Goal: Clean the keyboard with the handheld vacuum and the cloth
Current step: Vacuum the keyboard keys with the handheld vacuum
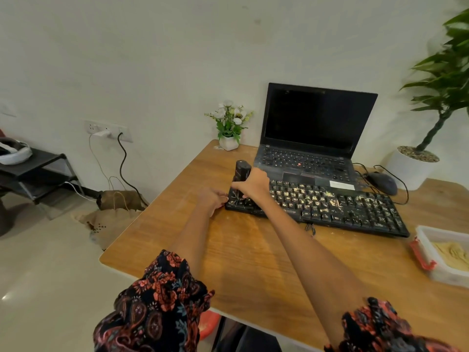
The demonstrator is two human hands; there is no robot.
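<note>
A black keyboard [330,207], its keys speckled with pale crumbs, lies across the wooden table [241,262] in front of a laptop. My right hand [253,185] grips a black handheld vacuum [241,171], held upright with its nozzle down on the keyboard's left end. My left hand [213,199] holds the keyboard's left edge, fingers against its side. No cloth is in sight.
An open black laptop [312,138] stands behind the keyboard, a wired mouse [382,181] to its right. A small flower pot [229,128] sits at the back left corner. A plastic box of sandy powder [444,252] lies at the right edge, and a large potted plant [431,110] beyond.
</note>
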